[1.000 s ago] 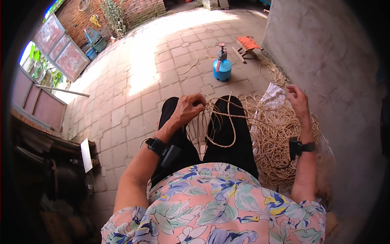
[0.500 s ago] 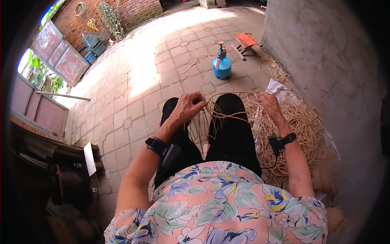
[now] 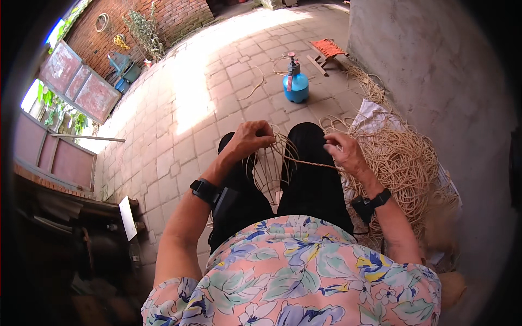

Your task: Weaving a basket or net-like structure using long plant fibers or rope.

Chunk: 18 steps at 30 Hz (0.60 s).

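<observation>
My left hand (image 3: pixel 251 138) is above my left knee, its fingers pinched on the top of an open, cage-like frame of thin strands (image 3: pixel 265 171). The frame hangs between my knees, with loose loops of tan cord at its right side. From there a twisted tan cord (image 3: pixel 311 162) runs across my right thigh to my right hand (image 3: pixel 348 154). That hand is curled over my right knee with the cord passing at its palm side; thumb and forefinger are bent close together. The exact grip is partly hidden.
A large tangled heap of tan cord (image 3: pixel 402 174) lies on a white sheet (image 3: pixel 374 112) at my right, beside a grey wall (image 3: pixel 435 70). Ahead stand a blue pump sprayer (image 3: pixel 296 88) and a low stool with an orange seat (image 3: pixel 328 47). Dark clutter fills the lower left.
My right hand has moved left and down, nearer the frame. The loop of cord stretched between my hands has dropped away, leaving one strand across my thigh. My left hand stays nearly in place.
</observation>
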Tool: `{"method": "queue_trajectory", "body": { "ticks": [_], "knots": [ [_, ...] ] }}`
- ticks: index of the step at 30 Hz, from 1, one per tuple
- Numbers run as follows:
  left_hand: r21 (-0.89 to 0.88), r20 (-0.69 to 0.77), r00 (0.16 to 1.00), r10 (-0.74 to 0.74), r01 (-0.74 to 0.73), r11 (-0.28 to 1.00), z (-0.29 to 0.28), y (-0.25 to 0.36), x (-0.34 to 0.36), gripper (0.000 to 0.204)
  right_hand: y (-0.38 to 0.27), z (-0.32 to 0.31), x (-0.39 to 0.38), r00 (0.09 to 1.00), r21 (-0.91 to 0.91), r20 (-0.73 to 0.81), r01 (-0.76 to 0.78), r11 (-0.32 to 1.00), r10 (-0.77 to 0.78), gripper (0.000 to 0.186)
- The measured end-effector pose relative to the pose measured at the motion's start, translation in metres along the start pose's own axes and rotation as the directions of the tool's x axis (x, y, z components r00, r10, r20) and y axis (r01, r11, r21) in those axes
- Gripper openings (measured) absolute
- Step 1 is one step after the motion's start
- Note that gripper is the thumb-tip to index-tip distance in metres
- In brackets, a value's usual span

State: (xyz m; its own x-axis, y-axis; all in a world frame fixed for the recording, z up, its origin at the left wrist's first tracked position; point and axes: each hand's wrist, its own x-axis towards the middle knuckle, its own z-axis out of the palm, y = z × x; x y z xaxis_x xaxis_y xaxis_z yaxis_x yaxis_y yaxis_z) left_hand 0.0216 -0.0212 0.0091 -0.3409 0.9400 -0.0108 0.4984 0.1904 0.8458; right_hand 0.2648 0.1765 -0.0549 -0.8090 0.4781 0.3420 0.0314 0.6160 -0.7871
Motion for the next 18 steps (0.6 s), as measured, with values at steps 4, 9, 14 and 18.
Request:
{"method": "queue_trajectory", "body": {
  "ticks": [4, 9, 14, 18],
  "knots": [
    [-0.001, 0.024, 1.0, -0.018, 0.018, 1.0, -0.003, 0.001, 0.002, 0.014, -0.047, 0.04, -0.005, 0.931, -0.166, 0.289, 0.28, 0.946, -0.225, 0.041],
    [-0.051, 0.042, 0.999, -0.02, 0.022, 0.998, -0.004, 0.004, 0.002, 0.012, -0.049, 0.039, -0.002, 0.956, 0.278, 0.292, -0.065, 0.958, -0.02, 0.015],
    [0.066, -0.065, 0.997, 0.03, -0.026, 0.998, 0.007, -0.005, 0.003, 0.015, -0.052, 0.03, 0.017, 0.996, 0.033, 0.055, -0.077, 0.996, 0.075, 0.012],
    [0.105, -0.143, 0.989, 0.036, -0.021, 0.994, 0.017, -0.01, 0.003, 0.02, -0.062, 0.033, 0.024, 1.0, 0.01, 0.0, -0.018, 1.0, 0.018, 0.014]
  ]
}}
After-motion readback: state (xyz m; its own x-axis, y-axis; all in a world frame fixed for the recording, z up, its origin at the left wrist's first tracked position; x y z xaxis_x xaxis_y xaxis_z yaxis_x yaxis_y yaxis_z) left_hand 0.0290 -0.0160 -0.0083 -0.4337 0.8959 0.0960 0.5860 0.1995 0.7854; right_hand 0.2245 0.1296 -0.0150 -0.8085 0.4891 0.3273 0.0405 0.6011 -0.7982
